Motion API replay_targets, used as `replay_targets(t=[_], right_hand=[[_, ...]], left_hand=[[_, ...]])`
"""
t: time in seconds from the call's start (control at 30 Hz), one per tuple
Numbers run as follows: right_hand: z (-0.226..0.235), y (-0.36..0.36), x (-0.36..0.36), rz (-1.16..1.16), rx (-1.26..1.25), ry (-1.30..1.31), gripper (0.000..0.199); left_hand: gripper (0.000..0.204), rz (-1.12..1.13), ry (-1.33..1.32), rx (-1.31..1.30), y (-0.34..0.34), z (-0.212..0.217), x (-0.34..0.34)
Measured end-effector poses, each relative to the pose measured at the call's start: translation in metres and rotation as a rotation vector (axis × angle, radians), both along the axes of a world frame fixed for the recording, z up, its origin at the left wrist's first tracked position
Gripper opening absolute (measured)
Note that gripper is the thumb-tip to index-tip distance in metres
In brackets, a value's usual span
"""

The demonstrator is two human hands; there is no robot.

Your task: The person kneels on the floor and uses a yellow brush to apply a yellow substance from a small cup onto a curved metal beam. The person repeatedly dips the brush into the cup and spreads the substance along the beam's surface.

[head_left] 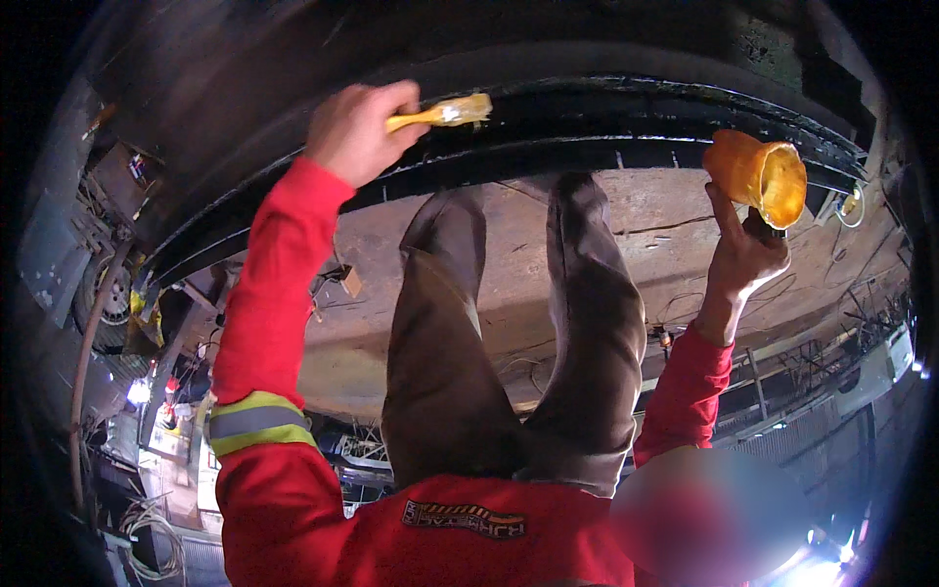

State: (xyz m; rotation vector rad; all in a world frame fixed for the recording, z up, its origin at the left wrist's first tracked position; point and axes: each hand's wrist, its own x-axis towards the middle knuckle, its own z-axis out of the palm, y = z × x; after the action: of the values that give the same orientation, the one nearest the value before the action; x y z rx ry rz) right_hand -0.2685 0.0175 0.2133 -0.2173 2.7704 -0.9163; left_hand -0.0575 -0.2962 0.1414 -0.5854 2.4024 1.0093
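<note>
My left hand (357, 127), at the upper left, is closed around the yellow handle of a paintbrush (445, 113). The bristles point to the right, in front of a long black metal beam (558, 155); whether they touch it I cannot tell. Over on the right, my right hand (738, 256) grips an orange, paint-stained cup (734, 164) from below. The cup is tilted with its mouth toward the lower right, and its inside looks yellowish. Both arms are in red sleeves.
The black beam curves across the view beyond my feet. My legs stand over a brown, scuffed surface (675, 215) with thin cables on it. A wheel (115, 298) and a rusty pipe (93, 342) are at the left. Coiled cable (155, 543) lies at the lower left.
</note>
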Motion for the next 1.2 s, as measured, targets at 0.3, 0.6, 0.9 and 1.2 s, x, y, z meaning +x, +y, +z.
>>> replay_targets(t=[0.3, 0.6, 0.9, 1.2], right_hand=[[-0.011, 0.038, -0.05, 0.057, 0.048, -0.05, 0.034], [-0.027, 0.06, -0.121, 0.183, -0.22, -0.124, 0.034], [-0.025, 0.045, -0.135, 0.384, -0.291, -0.103, 0.061], [0.006, -0.005, -0.125, 0.478, -0.375, 0.098, 0.061]], left_hand=[[0.008, -0.654, 0.105, -0.121, 0.114, -0.066, -0.162], [0.019, -0.323, -0.193, 0.229, 0.112, -0.062, -0.176], [0.019, -0.111, 0.519, 0.071, 0.062, 0.142, -0.234], [0.014, -0.499, 0.452, -0.231, 0.083, 0.198, -0.273]])
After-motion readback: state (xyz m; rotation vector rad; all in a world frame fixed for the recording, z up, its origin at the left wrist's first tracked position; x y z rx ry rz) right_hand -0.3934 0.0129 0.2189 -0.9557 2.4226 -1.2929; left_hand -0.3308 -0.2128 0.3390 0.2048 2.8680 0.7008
